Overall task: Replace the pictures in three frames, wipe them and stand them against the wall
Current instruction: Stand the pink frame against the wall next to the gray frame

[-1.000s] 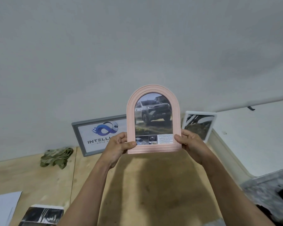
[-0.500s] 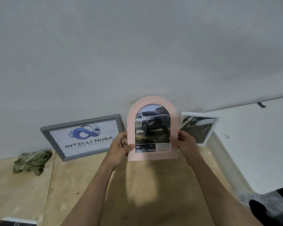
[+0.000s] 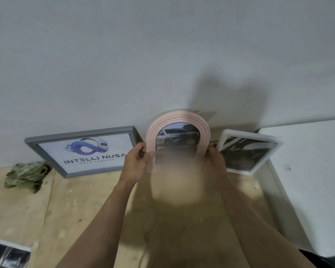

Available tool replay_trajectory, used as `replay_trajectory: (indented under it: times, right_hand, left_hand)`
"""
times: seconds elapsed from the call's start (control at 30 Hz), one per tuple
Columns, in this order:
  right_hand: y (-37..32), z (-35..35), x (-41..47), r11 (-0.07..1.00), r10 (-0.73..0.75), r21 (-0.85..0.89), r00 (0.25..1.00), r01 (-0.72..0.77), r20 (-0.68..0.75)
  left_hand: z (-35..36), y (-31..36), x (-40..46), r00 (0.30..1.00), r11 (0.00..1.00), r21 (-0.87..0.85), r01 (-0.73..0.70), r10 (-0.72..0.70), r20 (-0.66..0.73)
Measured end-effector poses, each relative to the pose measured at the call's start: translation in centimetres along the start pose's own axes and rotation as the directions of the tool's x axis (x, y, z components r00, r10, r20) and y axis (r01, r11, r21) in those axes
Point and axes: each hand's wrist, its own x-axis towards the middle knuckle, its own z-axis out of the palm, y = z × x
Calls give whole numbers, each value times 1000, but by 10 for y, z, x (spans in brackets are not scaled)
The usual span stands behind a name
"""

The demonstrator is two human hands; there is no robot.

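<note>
Fingers of the left hand and right hand curl round the side edges of the pink arched plastic frame, held upright near the white wall, between the grey rectangular frame and the white rectangular frame; narrow gaps remain on both sides.

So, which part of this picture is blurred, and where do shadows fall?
Head view: a soft blur covers the lower half of the pink arched frame, between the left hand and right hand; a dark shadow lies on the wall above the frame; straight edges bow from the wide lens.
</note>
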Motion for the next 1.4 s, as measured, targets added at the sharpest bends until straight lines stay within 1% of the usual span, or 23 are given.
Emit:
replay_trajectory:
  times: [0.07,0.13,0.2,0.27,0.4,0.5,0.73,0.9,0.97,1.1,1.2,1.23,1.3,1.33,1.4]
  right_hand:
    - [-4,4,6,997,-18,-76,999,16,-31]
    - [-6,6,11,990,-28,-142,997,17,-77]
    - [-8,9,12,985,-33,-174,993,14,-111]
    - [-8,13,13,982,-32,-186,992,9,-120]
    - [-2,18,14,972,-22,-234,990,-11,-138]
    - [0,21,16,967,-29,-256,987,-14,-161]
    - [2,22,19,944,-34,-328,987,-19,-156]
    - [4,25,16,936,-30,-350,986,-30,-167]
    - [4,28,9,938,-36,-345,983,-28,-178]
    - [7,41,-20,958,-4,-281,974,-62,-227]
    - [10,54,-50,972,14,-219,957,-80,-289]
    - [10,59,-58,981,5,-185,961,-59,-278]
    - [4,72,-68,993,-26,-114,983,5,-180]
    - [-3,79,-71,993,-50,-108,992,38,-112]
    - [-21,94,-69,976,-131,-176,991,127,-11]
  left_hand:
    - [6,-6,5,1000,1000,19,-11,11,-25]
    - [12,-13,12,997,993,111,-40,47,-57]
    - [17,-18,16,994,980,191,-56,73,-85]
    - [22,-26,17,994,973,228,-42,64,-90]
    - [29,-36,14,994,967,254,-25,51,-96]
    - [30,-39,15,993,962,269,-45,73,-97]
    - [29,-41,16,993,957,283,-56,84,-86]
    - [30,-41,15,992,958,282,-54,84,-97]
    - [32,-40,13,989,959,279,-43,80,-122]
    - [33,-40,2,974,968,251,-23,78,-212]
    - [29,-43,-15,944,963,263,-59,139,-300]
    - [26,-43,-20,931,964,260,-59,147,-333]
    - [11,-44,-29,903,971,235,-46,141,-406]
    - [-3,-44,-31,885,976,217,-32,129,-448]
    - [-34,-46,-33,846,980,197,0,105,-523]
